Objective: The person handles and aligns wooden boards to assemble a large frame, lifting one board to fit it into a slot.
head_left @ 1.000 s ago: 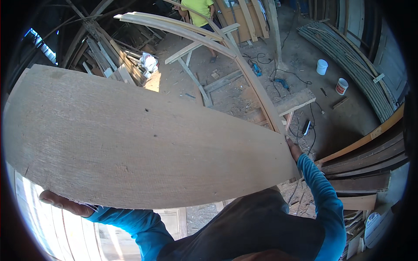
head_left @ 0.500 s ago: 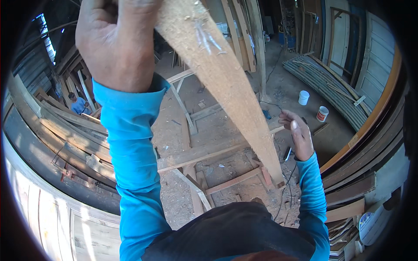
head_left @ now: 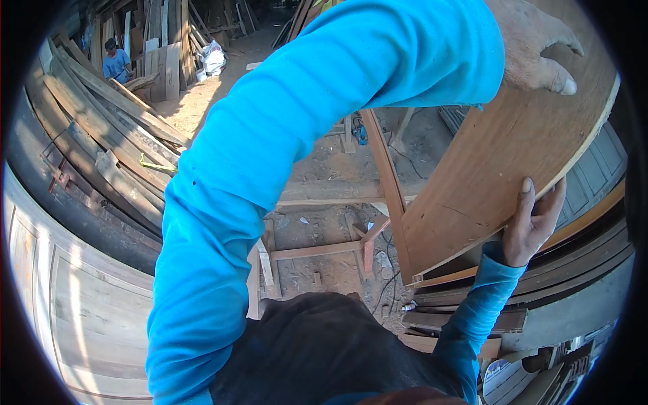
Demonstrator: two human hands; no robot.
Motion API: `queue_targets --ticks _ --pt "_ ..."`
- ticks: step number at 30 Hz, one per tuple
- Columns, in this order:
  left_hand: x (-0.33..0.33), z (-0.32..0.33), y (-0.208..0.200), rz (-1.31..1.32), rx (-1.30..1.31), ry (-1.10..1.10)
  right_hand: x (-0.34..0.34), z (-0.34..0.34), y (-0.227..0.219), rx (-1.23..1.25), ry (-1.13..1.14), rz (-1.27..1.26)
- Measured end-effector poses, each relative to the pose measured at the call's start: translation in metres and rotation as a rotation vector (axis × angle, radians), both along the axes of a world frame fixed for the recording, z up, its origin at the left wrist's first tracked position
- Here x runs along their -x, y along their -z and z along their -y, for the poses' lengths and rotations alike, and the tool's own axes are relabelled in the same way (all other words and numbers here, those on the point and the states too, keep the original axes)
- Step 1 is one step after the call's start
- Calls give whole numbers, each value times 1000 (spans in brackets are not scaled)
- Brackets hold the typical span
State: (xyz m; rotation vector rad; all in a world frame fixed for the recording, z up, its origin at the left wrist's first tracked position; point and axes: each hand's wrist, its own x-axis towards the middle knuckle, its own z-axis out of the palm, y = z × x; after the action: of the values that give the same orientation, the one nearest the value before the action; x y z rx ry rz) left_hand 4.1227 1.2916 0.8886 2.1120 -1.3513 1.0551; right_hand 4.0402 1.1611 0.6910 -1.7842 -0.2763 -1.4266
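Note:
A wide brown wooden board (head_left: 499,162) stands tilted on the right, its broad face turned toward me. My right hand (head_left: 533,226) grips its lower right edge, the thumb on the face and the fingers round the edge. Across the view reaches my left arm, and my left hand (head_left: 536,50) is at the upper part of the board, thumb and a finger spread apart in front of its face. Whether the left palm presses on the wood is hard to see. A narrow reddish side of the board (head_left: 391,189) runs down its left.
A timber beam (head_left: 324,192) and low wooden frame (head_left: 317,250) stand below. Long planks (head_left: 108,128) are stacked left, near a pale panelled door (head_left: 101,310). Another person (head_left: 117,62) sits far left. More boards (head_left: 533,277) lie right. A cable (head_left: 388,290) crosses the floor.
The board has swung to the right and turned from its narrow side to its broad face. My left hand moved right across the view; my right hand has taken hold of the board's edge.

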Motion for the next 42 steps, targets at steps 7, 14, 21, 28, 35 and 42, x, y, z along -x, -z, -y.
queue_targets --ticks 7,14,21,28,35,42 --pt "-82 -128 162 15 84 72 -3 25 3 -47 83 -14" --pt "-96 -259 420 -962 -159 -484 -19 42 4 -208 179 0" --pt "-12 -303 602 -1459 -401 -615 -23 17 7 -201 249 30" --pt "16 -276 630 -1498 -284 -537 -29 1 8 -284 270 57" --pt "20 -281 630 -1575 -331 -526 -34 -1 7 -288 331 63" --pt "22 -303 646 -1525 -307 -510 -34 6 13 -205 389 -30"
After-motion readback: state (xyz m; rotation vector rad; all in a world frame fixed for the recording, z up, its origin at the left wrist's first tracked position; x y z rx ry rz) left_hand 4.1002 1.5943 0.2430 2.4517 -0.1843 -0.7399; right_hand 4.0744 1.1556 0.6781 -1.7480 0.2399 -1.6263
